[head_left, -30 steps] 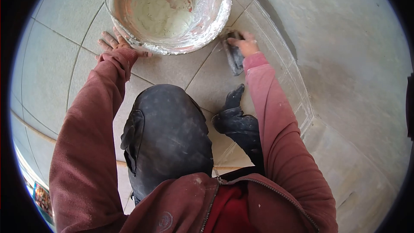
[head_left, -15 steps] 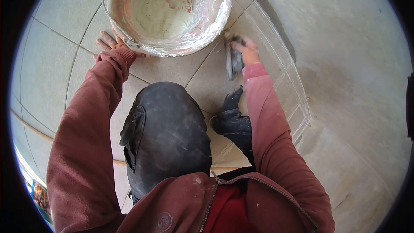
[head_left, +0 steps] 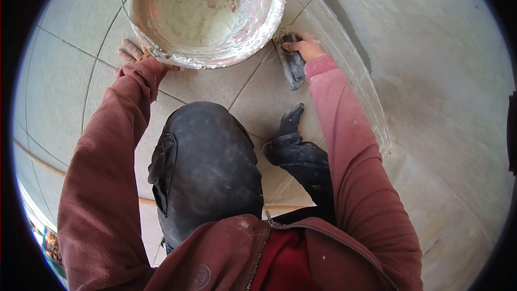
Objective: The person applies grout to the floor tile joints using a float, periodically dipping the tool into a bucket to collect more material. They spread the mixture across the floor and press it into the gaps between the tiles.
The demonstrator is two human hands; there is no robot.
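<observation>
2 hands reach forward in the head view. Left hand (head_left: 132, 54) lies flat on the tiled floor (head_left: 70, 75), fingers spread wide, partly hidden by the plaster-smeared bucket (head_left: 215, 60). Right hand (head_left: 307, 48) has its fingers closed around a dark pad (head_left: 292, 71), which lies on the floor just beside the bucket.

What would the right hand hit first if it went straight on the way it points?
Likely the bucket: the right hand, gripping a dark tool, points at its crusted wall close by, though depth is unclear.
</observation>
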